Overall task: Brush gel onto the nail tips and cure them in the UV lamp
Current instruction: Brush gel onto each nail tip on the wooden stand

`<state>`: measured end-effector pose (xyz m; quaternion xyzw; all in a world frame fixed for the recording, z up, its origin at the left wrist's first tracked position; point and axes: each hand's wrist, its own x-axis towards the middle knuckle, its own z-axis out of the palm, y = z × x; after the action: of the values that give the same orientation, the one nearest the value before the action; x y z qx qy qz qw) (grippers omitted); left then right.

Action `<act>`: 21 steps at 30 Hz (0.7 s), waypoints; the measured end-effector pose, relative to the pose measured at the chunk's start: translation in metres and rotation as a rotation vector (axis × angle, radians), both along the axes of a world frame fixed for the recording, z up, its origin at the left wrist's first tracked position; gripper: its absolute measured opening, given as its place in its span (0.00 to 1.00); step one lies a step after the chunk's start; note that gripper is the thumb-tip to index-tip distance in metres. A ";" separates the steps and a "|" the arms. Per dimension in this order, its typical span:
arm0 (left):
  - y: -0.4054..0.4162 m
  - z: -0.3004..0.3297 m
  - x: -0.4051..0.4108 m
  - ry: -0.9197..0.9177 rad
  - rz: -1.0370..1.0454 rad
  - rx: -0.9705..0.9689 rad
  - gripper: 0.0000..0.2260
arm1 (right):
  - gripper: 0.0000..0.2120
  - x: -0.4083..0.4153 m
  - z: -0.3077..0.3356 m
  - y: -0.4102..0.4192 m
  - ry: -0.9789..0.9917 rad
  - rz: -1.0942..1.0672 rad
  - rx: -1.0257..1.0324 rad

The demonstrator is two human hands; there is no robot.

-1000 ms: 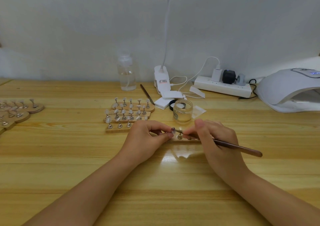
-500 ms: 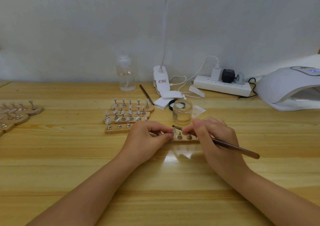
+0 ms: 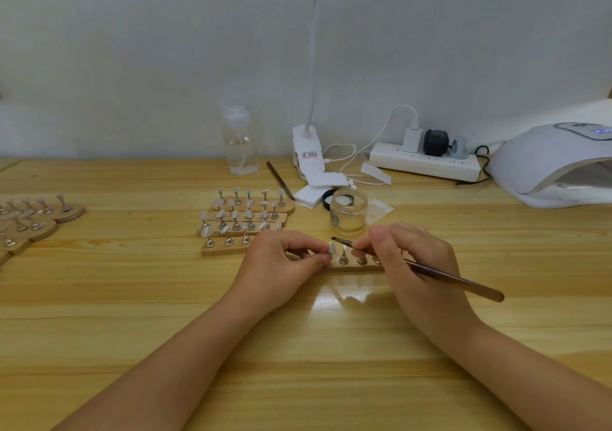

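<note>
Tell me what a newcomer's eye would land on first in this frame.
First the two hands at centre: the left hand pinches a nail tip, and the right hand holds a brush with its bristles just above that tip. Next, the rows of tips on wooden stands behind the left hand, and the white UV lamp at far right.

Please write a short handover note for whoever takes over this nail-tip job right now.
Left hand: fingers pinch one nail tip on its stand, at the left end of the near wooden strip.
Right hand: holds the brush, bristle end just above that tip.
Open gel jar stands right behind the hands; UV lamp sits at far right.
Done: cannot tell which tips are coated.
Left: brush the tips on this strip, then cure them in the lamp.
</note>
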<state>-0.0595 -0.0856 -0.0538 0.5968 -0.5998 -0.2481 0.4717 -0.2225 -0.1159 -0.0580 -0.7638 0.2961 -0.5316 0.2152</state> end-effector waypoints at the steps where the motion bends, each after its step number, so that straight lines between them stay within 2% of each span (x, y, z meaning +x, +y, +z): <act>1: 0.000 0.000 0.000 0.001 -0.001 -0.001 0.10 | 0.14 0.000 0.000 0.000 0.001 0.007 0.005; 8: 0.001 0.000 0.000 0.000 -0.002 -0.010 0.09 | 0.16 0.000 0.000 0.000 -0.034 0.008 0.048; 12: 0.001 0.000 0.000 -0.011 -0.011 -0.016 0.09 | 0.20 -0.001 -0.001 0.000 -0.084 0.056 0.119; 17: 0.001 0.000 0.000 -0.003 -0.013 -0.011 0.09 | 0.16 -0.001 -0.001 -0.001 -0.082 0.062 0.119; 21: -0.001 0.000 0.000 0.016 -0.013 -0.016 0.11 | 0.20 -0.001 -0.003 -0.001 -0.134 0.082 0.134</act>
<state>-0.0591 -0.0862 -0.0541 0.5873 -0.6019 -0.2511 0.4794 -0.2236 -0.1170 -0.0607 -0.7221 0.2842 -0.5511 0.3066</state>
